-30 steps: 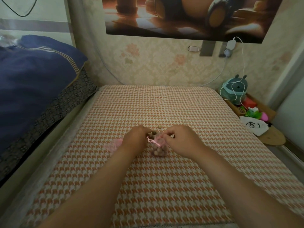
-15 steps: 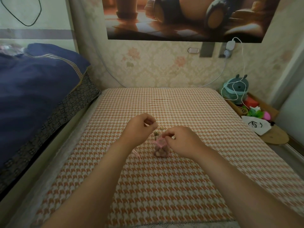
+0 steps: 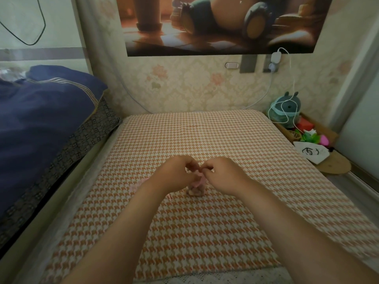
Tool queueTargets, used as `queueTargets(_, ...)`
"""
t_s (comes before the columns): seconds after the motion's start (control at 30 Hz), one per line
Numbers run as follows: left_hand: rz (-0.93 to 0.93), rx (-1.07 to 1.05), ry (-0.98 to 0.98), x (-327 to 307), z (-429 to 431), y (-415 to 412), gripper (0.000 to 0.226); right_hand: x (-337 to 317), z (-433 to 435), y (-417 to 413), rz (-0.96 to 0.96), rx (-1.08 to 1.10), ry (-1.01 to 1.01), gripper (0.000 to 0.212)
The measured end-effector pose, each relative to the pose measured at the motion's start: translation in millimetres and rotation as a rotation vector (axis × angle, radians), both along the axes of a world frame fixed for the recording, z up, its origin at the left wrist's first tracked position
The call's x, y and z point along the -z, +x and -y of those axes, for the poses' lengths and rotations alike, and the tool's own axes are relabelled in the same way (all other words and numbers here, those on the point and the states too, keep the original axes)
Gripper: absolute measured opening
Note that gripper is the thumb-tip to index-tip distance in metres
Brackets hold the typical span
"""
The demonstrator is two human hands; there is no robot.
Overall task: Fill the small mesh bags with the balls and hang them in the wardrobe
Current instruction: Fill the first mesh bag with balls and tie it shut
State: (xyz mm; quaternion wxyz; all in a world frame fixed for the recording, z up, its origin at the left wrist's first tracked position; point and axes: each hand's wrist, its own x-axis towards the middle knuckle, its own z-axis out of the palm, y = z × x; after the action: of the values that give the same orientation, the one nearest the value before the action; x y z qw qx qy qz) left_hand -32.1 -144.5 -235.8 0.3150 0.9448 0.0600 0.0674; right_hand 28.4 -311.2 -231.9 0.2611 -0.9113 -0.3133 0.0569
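**Bedroom, bed, and a small bag drawn shut**

Wallpapered wall (image 3: 184, 85) and a big poster (image 3: 215, 23) close the far side of the room. A dark blue duvet (image 3: 41, 111) is heaped on the left. Filling the middle is the bed (image 3: 205, 136) in its orange houndstooth cover, which serves as the work surface. On the far right a low shelf holds a plush toy (image 3: 286, 105) and a white pouch (image 3: 310, 153).

Both forearms reach in from the near edge. The left hand (image 3: 174, 177) and right hand (image 3: 223, 177) meet at mid-bed, fingers curled and fingertips almost touching. Each seems to pinch an end of the pink drawstring (image 3: 202, 179), likely to cinch or knot it.

Just below them the mesh bag (image 3: 195, 190) sits on the cover, lumpy with brownish balls (image 3: 193, 193). Resting it there probably keeps the load from spilling while the neck closes.

A second pink bag (image 3: 138, 184) peeks out left of the left wrist, mostly hidden. The cord is thin and blurred, so any knot cannot be made out. No wardrobe is in view, and no bag hangs yet.
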Motion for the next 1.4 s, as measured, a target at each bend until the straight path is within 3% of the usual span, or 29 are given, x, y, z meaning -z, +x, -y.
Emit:
queueTargets(0.2,-0.013,0.009,0.035,-2,0,-1,0.016,2,5,14,0.057,0.065,0.069,0.027)
queueTargets(0.63,-0.056,0.005,-0.008,-12,-9,-5,0.019,50,-9,30,0.049,0.066,-0.12,0.025)
queueTargets(0.8,-0.102,0.065,-0.125,-12,-10,-11,0.008,57,-12,33,0.136,0.078,-0.174,0.019)
queueTargets(0.93,-0.118,0.096,-0.043,-10,-10,-16,0.042,56,-13,32,0.166,0.06,-0.118,0.017)
queueTargets(1.17,-0.03,0.066,-0.051,-2,-6,-19,0.045,57,-15,31,0.157,0.038,-0.128,0.024)
queueTargets(1.4,-0.039,0.075,-0.035,10,-9,-12,0.069,20,-11,22,0.087,0.121,0.302,0.009)
